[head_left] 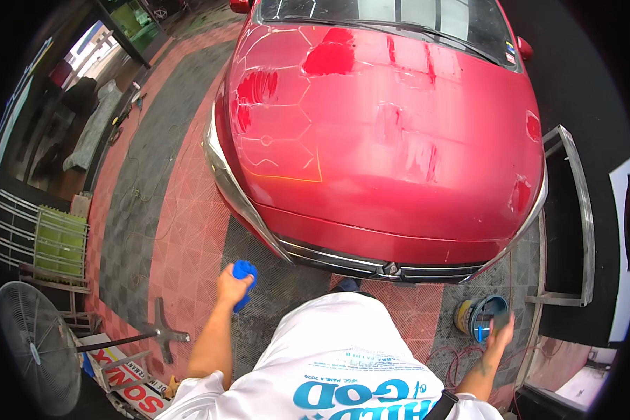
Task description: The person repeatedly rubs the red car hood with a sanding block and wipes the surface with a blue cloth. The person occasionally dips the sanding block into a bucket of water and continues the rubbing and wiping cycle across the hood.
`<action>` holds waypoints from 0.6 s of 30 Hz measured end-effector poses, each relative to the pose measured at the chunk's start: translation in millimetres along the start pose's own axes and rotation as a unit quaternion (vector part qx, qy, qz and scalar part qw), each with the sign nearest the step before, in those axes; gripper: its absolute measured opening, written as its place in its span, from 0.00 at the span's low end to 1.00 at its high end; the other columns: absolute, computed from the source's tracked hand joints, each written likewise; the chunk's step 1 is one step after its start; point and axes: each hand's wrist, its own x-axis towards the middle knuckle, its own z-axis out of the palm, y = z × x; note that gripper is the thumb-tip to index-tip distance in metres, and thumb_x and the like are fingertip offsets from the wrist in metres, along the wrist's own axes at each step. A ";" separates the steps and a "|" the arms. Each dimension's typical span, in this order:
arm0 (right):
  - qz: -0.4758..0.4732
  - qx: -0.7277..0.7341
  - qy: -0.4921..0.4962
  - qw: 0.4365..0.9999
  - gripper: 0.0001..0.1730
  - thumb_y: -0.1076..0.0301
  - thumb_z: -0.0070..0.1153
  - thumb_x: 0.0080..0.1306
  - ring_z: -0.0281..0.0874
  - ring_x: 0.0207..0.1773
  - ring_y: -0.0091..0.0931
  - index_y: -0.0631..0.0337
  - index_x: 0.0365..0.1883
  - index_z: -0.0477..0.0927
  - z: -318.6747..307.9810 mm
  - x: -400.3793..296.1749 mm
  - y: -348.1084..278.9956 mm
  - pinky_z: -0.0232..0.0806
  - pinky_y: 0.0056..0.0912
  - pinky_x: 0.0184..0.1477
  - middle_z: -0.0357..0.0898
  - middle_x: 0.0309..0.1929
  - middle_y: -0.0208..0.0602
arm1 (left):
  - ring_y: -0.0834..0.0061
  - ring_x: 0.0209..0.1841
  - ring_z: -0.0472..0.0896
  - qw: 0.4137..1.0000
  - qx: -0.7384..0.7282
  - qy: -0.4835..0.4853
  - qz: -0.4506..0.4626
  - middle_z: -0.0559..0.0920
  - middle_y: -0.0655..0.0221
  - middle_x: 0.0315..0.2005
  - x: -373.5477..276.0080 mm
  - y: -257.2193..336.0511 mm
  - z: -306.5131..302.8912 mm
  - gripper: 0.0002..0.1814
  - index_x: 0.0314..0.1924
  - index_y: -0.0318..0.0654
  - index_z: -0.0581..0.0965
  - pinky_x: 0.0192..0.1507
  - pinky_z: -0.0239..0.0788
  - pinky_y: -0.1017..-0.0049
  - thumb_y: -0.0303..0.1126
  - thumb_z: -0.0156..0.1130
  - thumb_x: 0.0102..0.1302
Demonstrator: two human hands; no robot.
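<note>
My left hand (233, 286) is closed around a bunched blue cloth (245, 273), left of the front of a red car. Over a bucket (464, 316) on the floor at the right is my right hand (500, 332), with a dark, blurred flat piece (500, 320) at its fingers; what it is, I cannot tell. A blue item (480, 333) shows at the bucket. Before me lies the car's red hood (346, 131), with a dull film over much of it and several brighter, glossy red patches. Pale jagged lines and a yellow line mark its left part.
A large fan (39, 349) and its cross-shaped base (160, 333) stand at the lower left. Metal frames (583, 210) lean at the right wall. A red hose (454, 359) coils below the bucket, and a thin cord (160, 197) crosses the tiled floor left of the car.
</note>
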 end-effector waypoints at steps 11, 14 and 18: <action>-0.116 -0.025 -0.542 0.832 0.34 0.49 0.43 1.01 0.77 0.89 0.32 0.59 0.94 0.71 542.6 -243.3 1.5 0.76 0.50 0.86 0.76 0.91 0.36 | 0.59 0.46 0.93 0.799 -0.557 0.100 -0.202 0.91 0.60 0.48 114.7 -16.5 -65.4 0.22 0.66 0.35 0.83 0.51 0.92 0.52 0.41 0.76 0.82; -0.059 0.008 -0.535 0.843 0.35 0.48 0.44 1.01 0.80 0.86 0.30 0.59 0.94 0.71 575.1 -288.3 17.3 0.78 0.49 0.84 0.78 0.89 0.35 | 0.59 0.49 0.93 0.806 -0.546 0.119 -0.196 0.91 0.60 0.50 154.3 -20.7 -73.5 0.25 0.66 0.36 0.84 0.54 0.91 0.52 0.46 0.76 0.82; -0.071 -0.014 -0.496 0.866 0.35 0.48 0.45 1.01 0.80 0.87 0.29 0.56 0.95 0.70 598.3 -316.0 29.3 0.77 0.48 0.84 0.79 0.89 0.35 | 0.61 0.50 0.92 0.816 -0.535 0.119 -0.181 0.89 0.60 0.55 220.2 -15.6 -100.7 0.20 0.64 0.38 0.83 0.51 0.91 0.54 0.41 0.75 0.83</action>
